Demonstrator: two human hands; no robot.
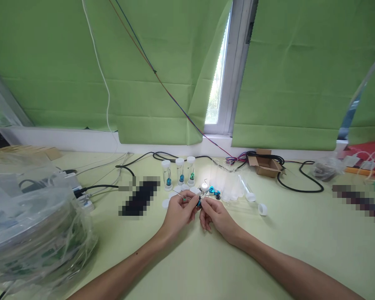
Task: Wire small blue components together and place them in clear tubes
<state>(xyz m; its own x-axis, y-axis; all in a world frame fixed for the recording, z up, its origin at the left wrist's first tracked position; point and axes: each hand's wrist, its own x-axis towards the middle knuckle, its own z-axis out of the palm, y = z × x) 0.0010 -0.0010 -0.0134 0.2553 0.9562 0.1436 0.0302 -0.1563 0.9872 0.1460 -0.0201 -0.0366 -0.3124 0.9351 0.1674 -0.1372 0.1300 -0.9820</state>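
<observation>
Close together over the table, my left hand and my right hand pinch a small blue-and-black part between thumbs and fingertips. Its exact kind is too small to make out. A thin metal rod sticks out to the left above my left hand. Just beyond my right fingers lie more small blue metal parts with black pieces. Past my left hand stand three clear tubes with white caps; the nearest-left tube and the middle tube contain blue parts, the right tube a green one.
Clear empty tubes and a loose white cap lie right of the hands. An open cardboard box and black cables sit at the back. Plastic-wrapped spools crowd the left side of the yellow-green table.
</observation>
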